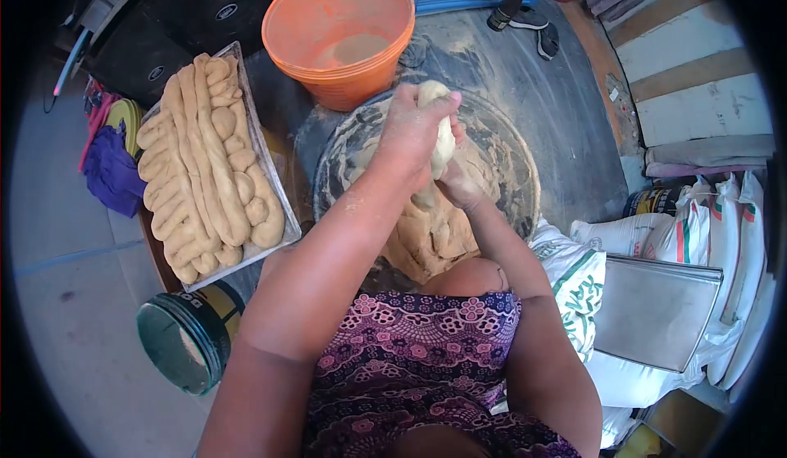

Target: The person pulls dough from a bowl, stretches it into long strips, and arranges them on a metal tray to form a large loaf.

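A pale, elongated piece of dough is up over a wide round basin. My left hand is closed around its upper part. Lower down, my right hand grips the same piece, its fingers partly hidden behind the dough. Beneath both hands the basin holds a tan, crumbly or floury mass; my forearms cover some of it.
A tray loaded with shaped dough strips and lumps stands at left. An orange bucket is beyond the basin, and a dark green bucket stands at lower left. White sacks and a metal sheet lie at right.
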A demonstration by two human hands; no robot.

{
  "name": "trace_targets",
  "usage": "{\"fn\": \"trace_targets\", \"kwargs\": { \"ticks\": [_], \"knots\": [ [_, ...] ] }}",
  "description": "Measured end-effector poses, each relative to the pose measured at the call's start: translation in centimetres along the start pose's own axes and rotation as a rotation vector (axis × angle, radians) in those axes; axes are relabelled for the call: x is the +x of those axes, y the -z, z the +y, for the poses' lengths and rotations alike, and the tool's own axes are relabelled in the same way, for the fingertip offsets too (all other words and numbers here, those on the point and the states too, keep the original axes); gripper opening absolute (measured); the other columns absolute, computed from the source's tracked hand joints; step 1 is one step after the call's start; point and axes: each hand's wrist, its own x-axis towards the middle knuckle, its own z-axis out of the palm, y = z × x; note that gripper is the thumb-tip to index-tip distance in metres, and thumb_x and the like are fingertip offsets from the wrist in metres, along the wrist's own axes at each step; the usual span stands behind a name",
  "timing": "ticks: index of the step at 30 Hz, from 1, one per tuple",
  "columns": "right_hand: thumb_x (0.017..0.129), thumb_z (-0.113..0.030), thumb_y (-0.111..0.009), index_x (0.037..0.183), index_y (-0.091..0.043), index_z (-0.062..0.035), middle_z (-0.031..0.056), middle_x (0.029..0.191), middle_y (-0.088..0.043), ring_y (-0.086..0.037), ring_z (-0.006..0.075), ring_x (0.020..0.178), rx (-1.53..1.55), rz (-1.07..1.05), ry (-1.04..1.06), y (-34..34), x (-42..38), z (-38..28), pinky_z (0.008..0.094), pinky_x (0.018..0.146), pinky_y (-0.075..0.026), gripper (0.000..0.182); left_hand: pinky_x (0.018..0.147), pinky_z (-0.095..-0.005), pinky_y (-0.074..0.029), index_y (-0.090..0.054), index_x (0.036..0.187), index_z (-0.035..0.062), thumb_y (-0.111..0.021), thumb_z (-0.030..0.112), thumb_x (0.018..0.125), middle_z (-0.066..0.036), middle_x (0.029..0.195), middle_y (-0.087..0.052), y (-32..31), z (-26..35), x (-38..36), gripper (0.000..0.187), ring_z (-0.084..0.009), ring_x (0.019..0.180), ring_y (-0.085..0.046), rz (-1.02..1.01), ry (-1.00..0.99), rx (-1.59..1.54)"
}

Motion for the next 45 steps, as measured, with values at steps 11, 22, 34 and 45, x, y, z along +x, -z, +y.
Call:
{"fn": "trace_targets", "kwargs": {
  "ticks": [11,22,34,45],
  "knots": [
    [0.069,-0.016,-0.074,0.119,-0.044,-0.002,0.0046,0.098,-0.055,-0.055,0.0158,0.09,0.327,-0.38,-0.487,2.4,-1.7,0.0,0.0302,0.078,-0.045,0.06,0.055,-0.0268,-0.048,-0.041,0.111,0.0029,-0.053,0.02,0.089,-0.013,0.105,-0.058,2.3,5.0,0.6,0.029,-0.0126,0.064,-0.055,-0.266,-0.081,-0.133],
    [0.076,-0.018,-0.061,0.139,-0.025,-0.0129,0.0147,0.122,-0.044,-0.047,0.0307,0.11,-1.725,-0.077,-0.36,16.1,-11.2,12.0,0.0442,0.092,-0.037,0.073,0.089,-0.0395,-0.041,-0.054,0.108,-0.0099,-0.061,0.04,0.077,-0.026,0.11,-0.057,5.7,4.8,1.5,0.059,-0.0372,0.104,-0.054,-0.203,0.031,1.72],
    [0.076,-0.015,-0.053,0.137,-0.034,-0.0227,0.0105,0.135,-0.038,-0.04,0.0291,0.116,-1.822,-0.079,-0.257,16.2,-9.3,13.1,0.0461,0.098,-0.03,0.065,0.097,-0.0371,-0.037,-0.048,0.12,-0.008,-0.058,0.045,0.079,-0.027,0.118,-0.052,5.1,4.3,0.3,0.067,-0.0358,0.113,-0.049,-0.295,0.053,1.826],
    [0.081,-0.037,-0.053,0.131,-0.036,-0.0046,0.0178,0.138,-0.032,-0.025,0.0369,0.129,-1.272,0.39,-0.103,16.8,-6.0,13.4,0.0535,0.104,-0.014,0.062,0.1,-0.038,-0.034,-0.044,0.125,-0.0049,-0.055,0.043,0.082,-0.025,0.124,-0.048,5.8,3.6,0.2,0.065,-0.0351,0.117,-0.046,-0.412,-0.042,1.794]
  ]
}}
